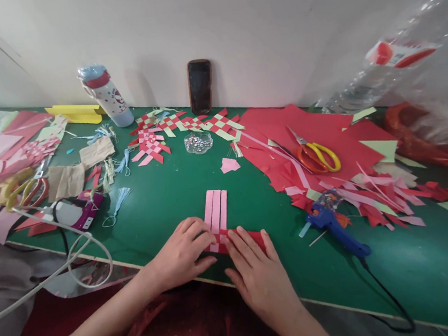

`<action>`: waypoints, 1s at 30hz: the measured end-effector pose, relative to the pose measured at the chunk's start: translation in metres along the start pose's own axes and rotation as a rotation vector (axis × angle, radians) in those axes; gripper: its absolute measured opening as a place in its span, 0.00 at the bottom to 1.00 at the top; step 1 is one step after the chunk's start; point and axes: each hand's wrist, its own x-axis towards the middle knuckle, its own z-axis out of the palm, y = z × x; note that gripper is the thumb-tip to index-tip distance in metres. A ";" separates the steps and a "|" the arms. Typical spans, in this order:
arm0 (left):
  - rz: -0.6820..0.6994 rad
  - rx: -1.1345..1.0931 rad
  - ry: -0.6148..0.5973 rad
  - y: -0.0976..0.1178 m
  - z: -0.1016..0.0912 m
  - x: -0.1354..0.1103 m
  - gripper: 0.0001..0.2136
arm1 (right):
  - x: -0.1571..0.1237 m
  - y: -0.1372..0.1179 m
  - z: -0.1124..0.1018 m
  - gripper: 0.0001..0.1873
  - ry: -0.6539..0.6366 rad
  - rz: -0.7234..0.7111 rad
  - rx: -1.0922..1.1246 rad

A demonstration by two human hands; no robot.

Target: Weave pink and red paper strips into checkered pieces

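Three pink paper strips [216,210] lie side by side on the green table [162,196], running away from me. A red paper strip [252,236] crosses their near ends. My left hand [183,253] rests on the near end of the pink strips, fingers curled and pressing down where the red strip crosses. My right hand [260,277] lies flat on the red strip, fingers stretched out and close together, holding it down.
A blue glue gun [333,223] lies to the right. Yellow-handled scissors [315,155] rest on red paper sheets [325,135]. Woven paper pieces [187,125], a dish of beads [198,142], a phone [200,86] and a bottle [104,95] stand farther back. Cables [74,244] lie on the left.
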 end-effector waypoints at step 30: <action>0.094 0.281 -0.037 0.017 0.032 -0.039 0.27 | 0.004 0.005 -0.010 0.20 -0.047 -0.016 -0.019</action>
